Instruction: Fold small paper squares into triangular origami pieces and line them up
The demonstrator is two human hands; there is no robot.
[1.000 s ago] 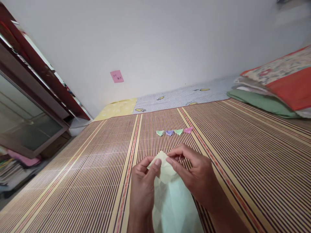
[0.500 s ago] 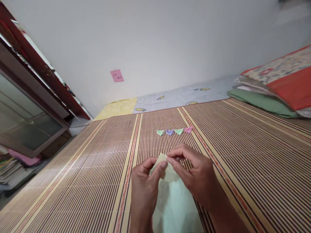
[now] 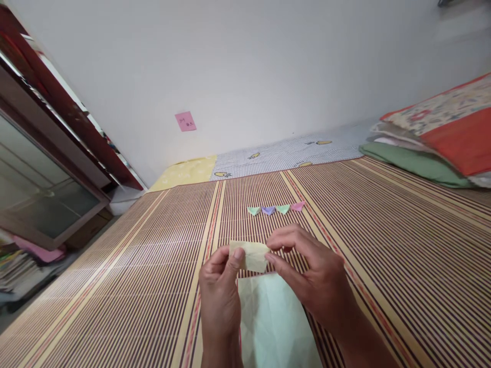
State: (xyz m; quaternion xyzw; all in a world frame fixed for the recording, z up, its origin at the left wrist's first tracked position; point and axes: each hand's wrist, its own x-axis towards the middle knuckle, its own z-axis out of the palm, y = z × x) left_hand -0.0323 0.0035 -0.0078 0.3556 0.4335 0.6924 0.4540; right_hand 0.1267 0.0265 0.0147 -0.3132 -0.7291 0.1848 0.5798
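A small piece of pale yellow paper [image 3: 253,256] is stretched between my two hands. My left hand [image 3: 221,283] pinches its left end, thumb on top. At the right end, the thumb and fingertips of my right hand [image 3: 307,263] grip its edge. Faint crease lines cross the paper. Below it, a larger pale green sheet [image 3: 276,317] lies on the striped mat, its near end cut off by the frame. Farther off, several little folded paper triangles stand in a row: a green one [image 3: 253,210], a purple one [image 3: 268,210], another green one and a pink one [image 3: 298,206].
The striped mat [image 3: 134,266] reaches to a checked cloth [image 3: 264,153] and a yellow cloth [image 3: 187,168] along the wall. Folded bedding [image 3: 441,138] is piled at the right. A pink note [image 3: 185,121] is stuck on the wall. A glass-fronted cabinet [image 3: 42,189] stands at the left.
The yellow paper, earlier bunched between the fingers, is now spread out flat. My left hand has moved slightly left, widening the space between the hands.
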